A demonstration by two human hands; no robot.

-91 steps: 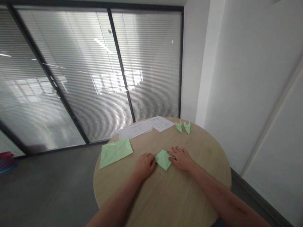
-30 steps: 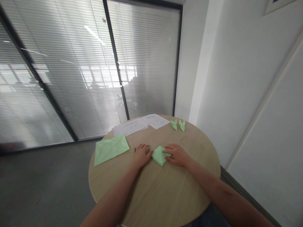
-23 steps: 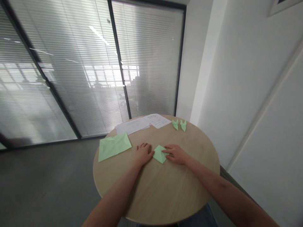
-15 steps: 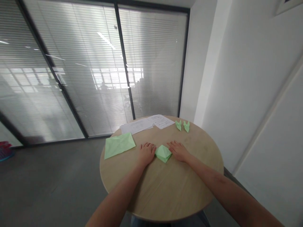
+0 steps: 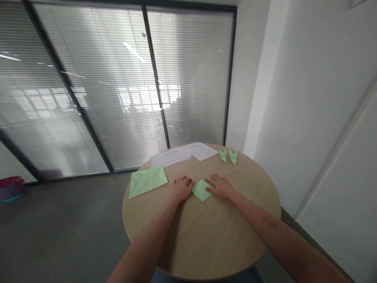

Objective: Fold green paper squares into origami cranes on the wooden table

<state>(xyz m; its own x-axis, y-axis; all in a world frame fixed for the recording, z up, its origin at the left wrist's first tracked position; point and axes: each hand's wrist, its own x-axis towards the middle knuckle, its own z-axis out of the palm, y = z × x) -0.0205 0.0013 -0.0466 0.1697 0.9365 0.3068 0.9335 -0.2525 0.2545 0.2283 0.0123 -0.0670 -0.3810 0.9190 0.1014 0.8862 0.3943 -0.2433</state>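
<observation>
A small folded green paper [image 5: 201,191] lies flat in the middle of a round wooden table [image 5: 206,236]. My left hand [image 5: 182,188] rests on the table at the paper's left edge, fingers curled and pressing against it. My right hand [image 5: 220,186] lies flat on the paper's right corner with its fingers stretched out. Both forearms reach in from the bottom of the view.
A larger creased green sheet [image 5: 147,180] lies at the table's left rim. Two white printed sheets [image 5: 182,154] sit at the far edge, with two small folded green figures [image 5: 229,156] to their right. Glass doors with blinds stand behind; a white wall is on the right.
The hands have stayed at the folded paper, pressing and shifting slightly. My right fingers have slid onto its right corner. The camera view has swayed a little.
</observation>
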